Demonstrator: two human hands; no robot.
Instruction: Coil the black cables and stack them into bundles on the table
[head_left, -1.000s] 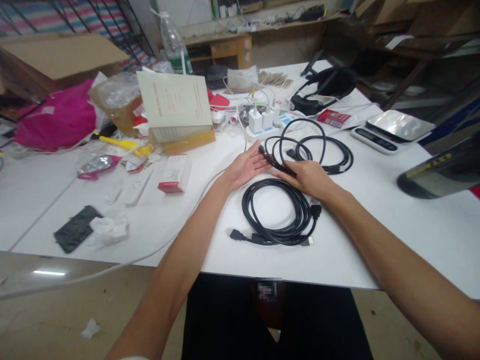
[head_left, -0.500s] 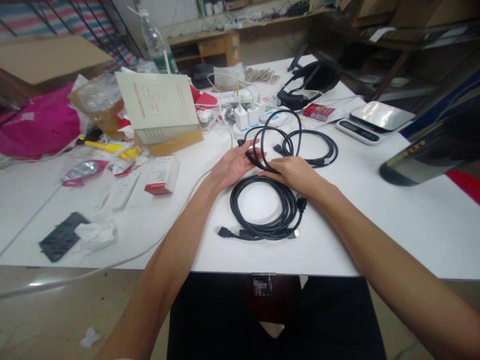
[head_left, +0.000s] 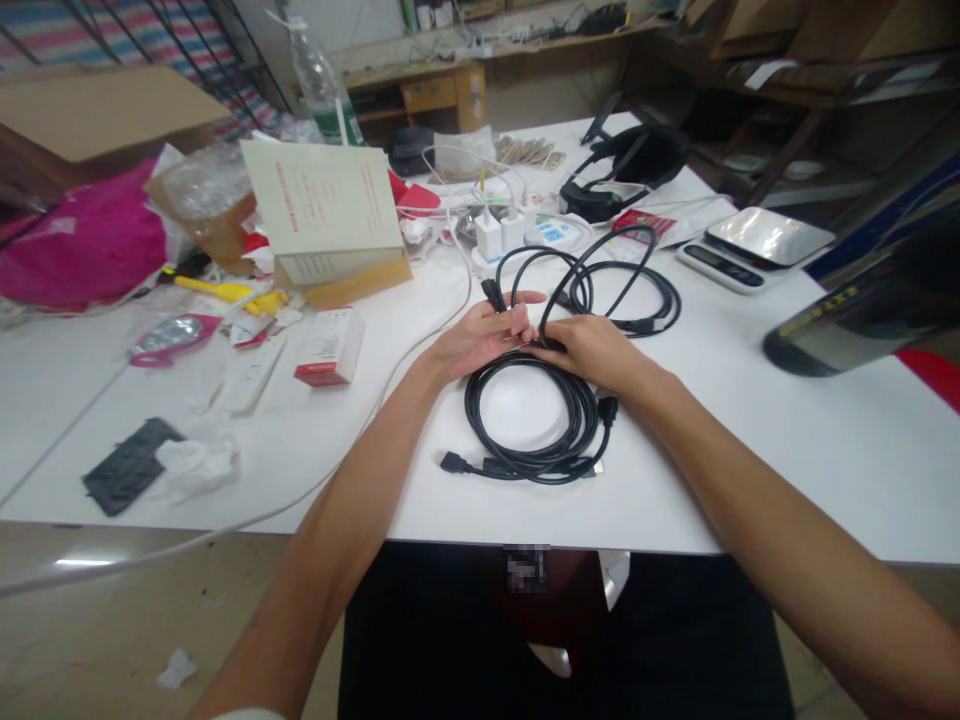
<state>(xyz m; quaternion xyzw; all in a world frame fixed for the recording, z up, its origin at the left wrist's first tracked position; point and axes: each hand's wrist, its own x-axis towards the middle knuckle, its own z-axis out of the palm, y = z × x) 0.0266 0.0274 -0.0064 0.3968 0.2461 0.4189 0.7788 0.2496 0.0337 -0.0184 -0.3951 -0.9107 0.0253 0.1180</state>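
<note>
Between my two hands a black cable rises in loose loops above the white table. My left hand is closed round part of it, palm up, with a black plug sticking out past the fingers. My right hand grips the same cable, back of the hand up; its fingertips are partly hidden. Just below the hands lies a coiled black cable with connectors at its ends, one of them a plug pointing left. Behind my right hand another coiled black cable rests on the table.
A small red and white box stands left of my left arm, with a white cord running between. Farther back are a power strip with chargers, a black headset and a digital scale. A dark cylinder stands at right.
The cable's upper loop has swung to the right and opened wider. My left fingers have curled in nearer to my right hand. The coil in front stays put.
</note>
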